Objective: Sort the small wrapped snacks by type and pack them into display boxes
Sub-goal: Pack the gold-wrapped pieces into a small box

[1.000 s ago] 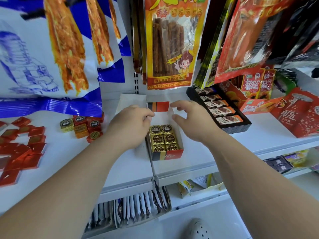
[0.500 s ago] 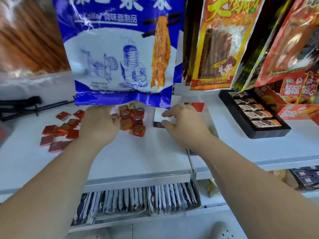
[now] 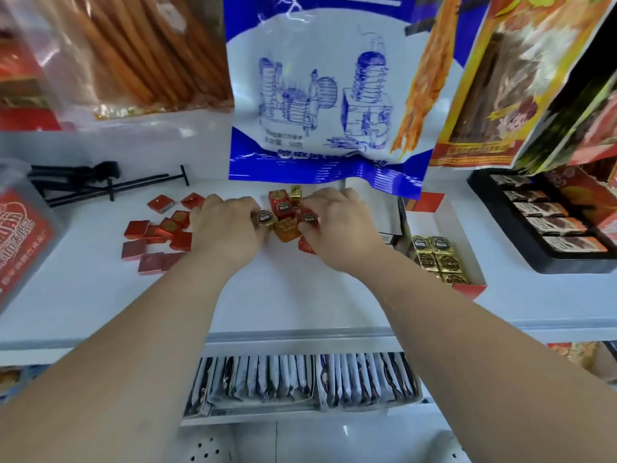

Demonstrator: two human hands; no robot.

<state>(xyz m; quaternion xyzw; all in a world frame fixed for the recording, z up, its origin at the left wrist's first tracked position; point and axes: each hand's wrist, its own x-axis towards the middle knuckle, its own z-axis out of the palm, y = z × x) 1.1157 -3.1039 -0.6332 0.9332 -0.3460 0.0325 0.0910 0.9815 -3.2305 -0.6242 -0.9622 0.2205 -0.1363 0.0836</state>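
Observation:
A small pile of wrapped cubes (image 3: 285,225), red, orange and gold, lies on the white shelf (image 3: 293,295) under a hanging blue bag. My left hand (image 3: 230,228) is at the pile's left side, fingers curled, pinching a gold-wrapped cube (image 3: 265,218). From the right, my right hand (image 3: 337,228) curls its fingers over a red-wrapped cube (image 3: 309,217). To the right stands an open red and white display box (image 3: 434,215) with several gold cubes (image 3: 437,255) packed in rows. Flat red wrapped squares (image 3: 157,235) lie scattered to the left.
A black tray of brown wrapped bars (image 3: 551,225) sits at the far right. Large snack bags (image 3: 320,95) hang low over the back of the shelf. A black tool (image 3: 83,178) and a red-labelled tub (image 3: 20,235) are at the left. Sachets (image 3: 300,382) fill the shelf below.
My right hand has moved left from the display box to the cube pile. My left hand has shifted right onto the pile and now has a gold cube at its fingertips.

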